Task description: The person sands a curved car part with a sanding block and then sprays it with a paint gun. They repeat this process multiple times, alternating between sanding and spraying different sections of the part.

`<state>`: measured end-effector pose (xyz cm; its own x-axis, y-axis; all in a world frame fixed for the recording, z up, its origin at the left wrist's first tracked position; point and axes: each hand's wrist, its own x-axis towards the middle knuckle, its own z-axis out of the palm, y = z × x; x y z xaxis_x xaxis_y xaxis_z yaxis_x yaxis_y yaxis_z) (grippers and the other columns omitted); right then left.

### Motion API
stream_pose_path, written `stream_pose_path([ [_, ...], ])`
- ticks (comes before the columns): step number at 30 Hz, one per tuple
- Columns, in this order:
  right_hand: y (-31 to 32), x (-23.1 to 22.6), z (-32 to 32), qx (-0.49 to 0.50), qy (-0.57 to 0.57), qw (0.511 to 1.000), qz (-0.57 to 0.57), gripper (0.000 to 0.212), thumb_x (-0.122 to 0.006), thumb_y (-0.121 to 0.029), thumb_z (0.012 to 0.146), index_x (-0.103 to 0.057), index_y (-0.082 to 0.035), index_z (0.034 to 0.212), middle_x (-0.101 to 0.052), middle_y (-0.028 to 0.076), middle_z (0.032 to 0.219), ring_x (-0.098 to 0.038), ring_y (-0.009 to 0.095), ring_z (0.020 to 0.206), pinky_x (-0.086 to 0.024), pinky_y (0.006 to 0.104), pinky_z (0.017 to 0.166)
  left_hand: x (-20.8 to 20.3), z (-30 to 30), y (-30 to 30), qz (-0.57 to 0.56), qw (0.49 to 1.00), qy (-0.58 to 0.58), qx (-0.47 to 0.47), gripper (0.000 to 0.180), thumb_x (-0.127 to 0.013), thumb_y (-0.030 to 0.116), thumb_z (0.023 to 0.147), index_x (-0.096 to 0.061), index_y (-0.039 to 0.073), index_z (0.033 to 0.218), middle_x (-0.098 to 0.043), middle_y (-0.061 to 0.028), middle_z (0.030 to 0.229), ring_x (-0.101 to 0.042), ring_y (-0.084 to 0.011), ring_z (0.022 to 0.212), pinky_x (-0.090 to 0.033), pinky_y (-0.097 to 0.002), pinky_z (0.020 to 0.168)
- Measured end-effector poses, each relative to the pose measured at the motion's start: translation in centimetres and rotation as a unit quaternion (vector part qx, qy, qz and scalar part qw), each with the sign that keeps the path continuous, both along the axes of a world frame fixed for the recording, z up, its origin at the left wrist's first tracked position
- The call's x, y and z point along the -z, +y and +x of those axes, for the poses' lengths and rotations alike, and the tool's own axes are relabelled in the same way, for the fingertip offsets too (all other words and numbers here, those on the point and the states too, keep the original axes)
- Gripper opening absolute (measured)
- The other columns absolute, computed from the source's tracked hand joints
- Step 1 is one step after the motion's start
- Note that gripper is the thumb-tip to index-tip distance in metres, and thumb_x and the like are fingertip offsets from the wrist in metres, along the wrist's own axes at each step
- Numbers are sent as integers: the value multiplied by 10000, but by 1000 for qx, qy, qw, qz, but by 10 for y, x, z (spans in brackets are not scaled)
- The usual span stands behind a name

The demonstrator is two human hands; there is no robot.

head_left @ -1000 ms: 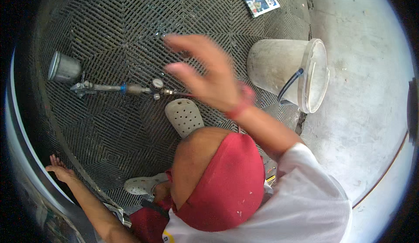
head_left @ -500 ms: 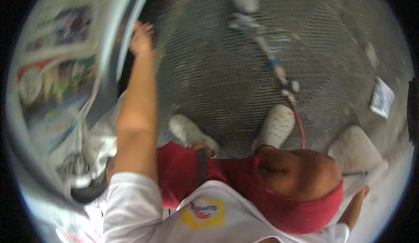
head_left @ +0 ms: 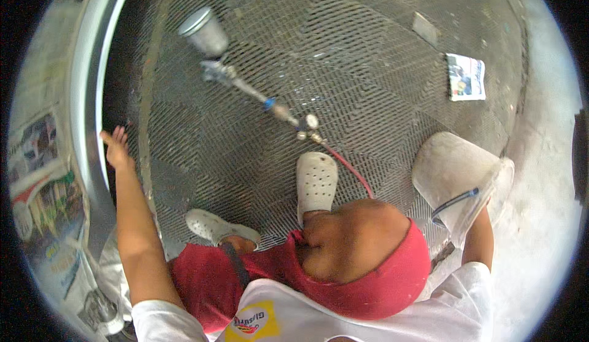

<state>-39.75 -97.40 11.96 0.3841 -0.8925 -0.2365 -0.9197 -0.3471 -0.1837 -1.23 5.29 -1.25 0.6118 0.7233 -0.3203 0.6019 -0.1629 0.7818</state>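
Observation:
My left hand reaches forward on the left with its fingers apart and nothing in them. It is at the lower edge of a curved, silvery-grey panel; whether it touches cannot be told. My right forearm extends to a whitish, stained bucket on the right. The hand at its end is hidden by the bucket's rim, so its grip does not show. A dark bar with a blue end crosses the bucket's near side.
A spray gun with a grey cup lies ahead on the ridged floor, joined to a gauge and a red hose. Newspaper covers the left side. A printed packet lies far right.
The view has swung right, bringing the whole spray gun and bucket into sight. My left hand now appears nearer and lower along the panel's edge. My right forearm is now against the bucket.

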Motion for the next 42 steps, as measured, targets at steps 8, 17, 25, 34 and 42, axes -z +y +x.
stream_pose_path([
  [8, 46, 14, 25, 43, -185, 964, 184, 351, -582, -163, 1005, -627, 3, 1310, -677, 118, 1303, -651, 232, 1189, -527, 353, 1003, 17, 0, 83, -33, 997, 13, 75, 1024, -157, 844, 954, -450, 68, 1554, -487, -114, 1578, -360, -326, 1506, -194, -504, 1255],
  [17, 87, -83, 11, 90, -424, 846, 310, 224, -551, -114, 1048, -600, 31, 1210, -739, 179, 1103, -750, 247, 818, -640, 350, 734, -5, 20, -25, 18, 998, -13, 64, 870, -248, 704, 1048, -531, -1, 1471, -597, -102, 1475, -502, -272, 1396, -312, -429, 1207],
  [25, 78, -97, 12, 87, -433, 838, 320, 319, -541, -282, 1083, -601, 19, 1167, -742, 176, 1028, -747, 242, 794, -636, 341, 687, 5, 22, -8, 3, 997, -34, 67, 852, -301, 692, 1049, -540, -12, 1465, -591, -114, 1479, -478, -290, 1419, -288, -435, 1226],
  [34, 61, -65, 2, -106, 30, 985, 130, 564, -725, -115, 882, -545, -5, 1405, -624, 179, 1351, -667, 271, 1094, -518, 390, 977, -20, 7, -51, -54, 995, -32, 72, 733, -418, 577, 1039, -372, 97, 1591, -491, -165, 1557, -416, -349, 1466, -257, -586, 1221],
  [42, 47, -103, -3, 18, -96, 991, 88, 521, -615, -319, 998, -588, 6, 1405, -586, 194, 1415, -571, 294, 1284, -455, 398, 1067, -2, 40, -42, 40, 989, -137, -27, 593, -760, 510, 920, -749, -70, 1042, -782, -157, 983, -719, -207, 877, -557, -364, 844],
])
